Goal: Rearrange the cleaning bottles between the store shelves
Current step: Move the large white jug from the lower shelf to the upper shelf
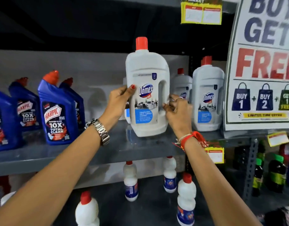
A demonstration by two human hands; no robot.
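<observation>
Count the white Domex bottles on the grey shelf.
3 clearly: one held by both hands, one at the right beside the sign, one behind, between them. Another may be hidden behind the held bottle.

On the upper shelf (140, 149), the Harpic bottles (58, 110) stand in rows toward the left end. The Domex bottle (148, 90) sits near the middle, between both hands, the left hand (119, 101) on its left side and the right hand (178, 111) at its handle side. More Domex bottles (207, 97) stand toward the right end, some further back. Below, small bottles (186, 198) stand scattered on the lower shelf (148, 209).
</observation>
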